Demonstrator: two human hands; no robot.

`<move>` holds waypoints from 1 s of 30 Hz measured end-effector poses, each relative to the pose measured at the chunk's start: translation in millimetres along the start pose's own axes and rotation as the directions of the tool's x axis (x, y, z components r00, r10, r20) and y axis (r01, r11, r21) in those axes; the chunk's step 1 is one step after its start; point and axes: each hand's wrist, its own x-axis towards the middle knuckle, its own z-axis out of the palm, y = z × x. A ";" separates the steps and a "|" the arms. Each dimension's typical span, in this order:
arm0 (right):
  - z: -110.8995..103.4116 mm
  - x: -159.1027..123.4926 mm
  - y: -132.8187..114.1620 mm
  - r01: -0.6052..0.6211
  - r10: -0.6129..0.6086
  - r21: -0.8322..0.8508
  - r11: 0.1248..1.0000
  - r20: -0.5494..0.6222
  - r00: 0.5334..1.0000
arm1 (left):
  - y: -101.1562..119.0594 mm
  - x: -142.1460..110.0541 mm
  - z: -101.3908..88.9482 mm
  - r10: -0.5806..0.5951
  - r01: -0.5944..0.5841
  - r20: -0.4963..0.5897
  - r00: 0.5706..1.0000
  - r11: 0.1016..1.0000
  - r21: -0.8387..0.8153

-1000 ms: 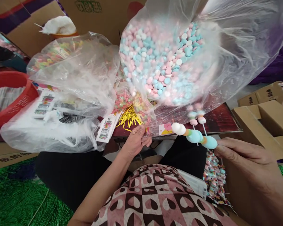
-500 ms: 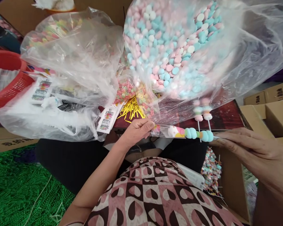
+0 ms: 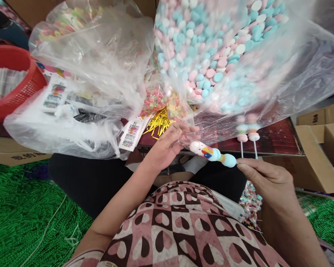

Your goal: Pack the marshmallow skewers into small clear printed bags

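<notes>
My right hand point(image 3: 267, 181) pinches the thin white stick of a marshmallow skewer point(image 3: 228, 160) with white, blue and orange-green pieces. A clear printed candy wrapper point(image 3: 207, 152) sits around the skewer's far part; the blue piece nearest my right fingers is outside it. Around the wrapper's far end is my left hand point(image 3: 167, 146), holding it loosely with some fingers stretched out. Two more marshmallow skewers point(image 3: 253, 134) lie on the table edge beyond my right hand, partly behind plastic.
A big clear bag of pink, blue and white marshmallows point(image 3: 211, 74) stands ahead. Left of it are gold twist ties point(image 3: 158, 122), printed cards point(image 3: 133, 133), plastic bags point(image 3: 72, 129) and a red basket point(image 3: 35, 85). Wrapped candies point(image 3: 250, 204) lie low right, near cardboard boxes point(image 3: 317, 148).
The bare skewer has gone into the wrapper, white end first. My right hand has moved left with it. My left fingers have loosened and spread from their pinch on the wrapper.
</notes>
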 end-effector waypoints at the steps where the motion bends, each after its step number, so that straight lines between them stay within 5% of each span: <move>1: 6.1 -0.9 1.9 -0.027 0.027 0.024 0.999 -0.019 0.999 | 0.5 -0.1 2.6 -0.021 0.022 0.015 1.000 0.997 -0.071; 8: 55.8 -7.6 10.0 -0.243 0.257 0.342 0.908 0.005 0.967 | 1.1 1.5 12.8 0.056 -0.052 0.017 0.998 0.983 -0.175; 17: 79.6 -5.2 0.6 -0.231 0.206 0.384 0.894 0.105 0.973 | 0.8 14.7 21.9 0.185 -0.193 -0.143 0.972 0.980 -0.044; 24: 99.1 -10.5 -9.1 -0.200 0.177 0.431 0.880 0.093 0.980 | -12.0 18.4 28.6 0.171 -0.184 -0.192 0.966 0.982 -0.053; 30: 107.4 -8.8 -12.0 -0.321 0.247 0.531 0.784 0.207 0.947 | -17.7 13.2 24.9 0.126 -0.138 -0.156 0.980 0.988 -0.065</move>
